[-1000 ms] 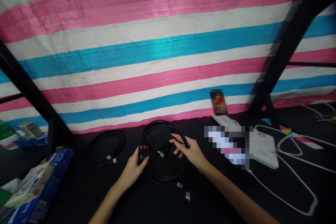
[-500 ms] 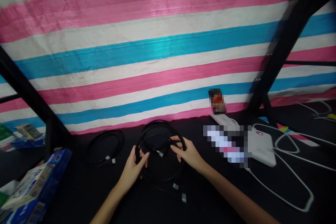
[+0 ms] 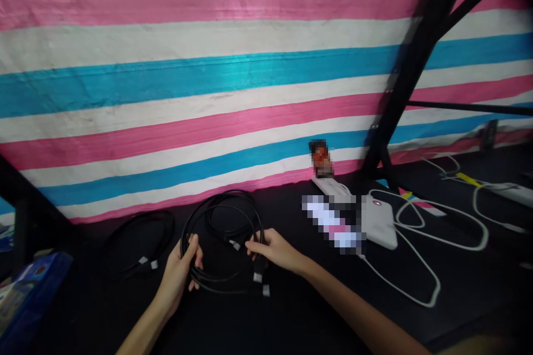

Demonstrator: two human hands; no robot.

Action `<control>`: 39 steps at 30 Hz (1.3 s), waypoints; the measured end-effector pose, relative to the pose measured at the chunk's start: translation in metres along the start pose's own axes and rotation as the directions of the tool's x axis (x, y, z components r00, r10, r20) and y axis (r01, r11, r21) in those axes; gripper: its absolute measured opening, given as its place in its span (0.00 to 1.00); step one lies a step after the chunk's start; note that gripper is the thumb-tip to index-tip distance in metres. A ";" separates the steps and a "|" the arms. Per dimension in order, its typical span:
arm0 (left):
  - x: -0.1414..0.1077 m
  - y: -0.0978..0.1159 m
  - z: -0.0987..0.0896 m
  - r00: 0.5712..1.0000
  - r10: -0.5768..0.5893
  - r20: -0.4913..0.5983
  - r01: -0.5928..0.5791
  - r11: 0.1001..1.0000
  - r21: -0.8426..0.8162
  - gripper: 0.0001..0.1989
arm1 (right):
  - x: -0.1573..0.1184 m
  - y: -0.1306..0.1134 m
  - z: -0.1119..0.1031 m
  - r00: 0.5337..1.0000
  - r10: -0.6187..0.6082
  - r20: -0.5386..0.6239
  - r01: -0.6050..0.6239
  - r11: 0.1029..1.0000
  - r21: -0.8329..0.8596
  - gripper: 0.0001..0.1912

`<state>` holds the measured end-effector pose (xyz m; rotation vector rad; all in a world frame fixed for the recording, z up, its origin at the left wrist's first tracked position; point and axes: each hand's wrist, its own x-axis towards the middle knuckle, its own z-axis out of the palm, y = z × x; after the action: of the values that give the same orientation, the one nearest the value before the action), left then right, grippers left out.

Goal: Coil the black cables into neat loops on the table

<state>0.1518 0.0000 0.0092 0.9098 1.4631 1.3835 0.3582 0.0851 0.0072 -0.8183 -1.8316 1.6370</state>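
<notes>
Between my hands is a coiled black cable (image 3: 210, 278), raised above the black tabletop. My left hand (image 3: 181, 266) grips the left side of the loop, the thumb along the front and fingers curled behind. My right hand (image 3: 278, 250) pinches the right side. Two pale cable ends (image 3: 257, 277) hang just below my right fingers. Behind the held loop lies another black coil (image 3: 228, 231), its light connector (image 3: 235, 245) showing through the ring. A third black coil (image 3: 170, 233) rests to the left with two pale ends (image 3: 154, 264).
To the right lies a white box-shaped device (image 3: 380, 224) with white cords (image 3: 435, 288); blurred-out objects lie beside it. Blue packaging (image 3: 39, 299) stands at the left edge. A striped sheet (image 3: 200, 122) hangs behind, with a black frame post (image 3: 400, 94) at right.
The view has turned right, so things appear further left. My right hand has moved down the loop's right side, and the pale cable ends now hang close below it.
</notes>
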 end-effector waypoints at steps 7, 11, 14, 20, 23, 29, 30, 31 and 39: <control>-0.001 0.004 0.002 0.999 -0.049 0.015 0.050 0.998 -0.043 0.26 | -0.001 0.005 0.002 0.979 0.134 0.157 -0.153 0.981 0.122 0.17; -0.004 0.007 0.005 0.997 -0.049 0.053 0.053 0.996 -0.066 0.26 | -0.001 0.000 0.004 0.986 0.124 0.107 -0.143 0.972 0.186 0.18; -0.006 0.006 0.006 0.994 -0.064 0.087 0.069 0.996 -0.054 0.23 | -0.001 -0.002 0.007 0.994 0.104 0.021 -0.106 0.973 0.203 0.19; 0.004 -0.011 0.009 0.992 0.002 0.128 0.000 1.000 -0.017 0.24 | 0.003 0.000 0.007 0.990 0.083 -0.112 -0.056 0.972 0.227 0.21; 0.009 -0.020 0.008 0.985 -0.059 0.162 0.061 0.998 -0.011 0.29 | 0.003 0.001 0.007 0.988 0.079 -0.131 -0.048 0.974 0.222 0.22; 0.006 -0.023 0.006 0.967 -0.085 0.241 0.073 0.996 0.058 0.23 | -0.001 0.002 0.009 0.999 0.018 -0.030 -0.015 0.993 0.116 0.22; 0.005 -0.022 0.006 0.970 -0.064 0.236 0.050 0.996 0.067 0.22 | -0.002 0.002 0.009 0.999 -0.006 -0.031 0.009 0.998 0.069 0.21; 0.005 -0.022 0.006 0.975 -0.032 0.220 0.016 0.997 0.074 0.22 | -0.002 0.003 0.010 0.998 -0.036 -0.042 0.036 0.999 0.010 0.21; -0.001 -0.017 0.001 0.967 0.253 -0.039 -0.239 0.947 0.215 0.17 | -0.003 0.003 0.011 0.945 -0.274 -0.180 0.215 0.933 -0.289 0.13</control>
<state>0.1540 -0.0023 -0.0078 1.2259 1.6096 1.4687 0.3525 0.0759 0.0032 -0.8057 -1.9310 1.1145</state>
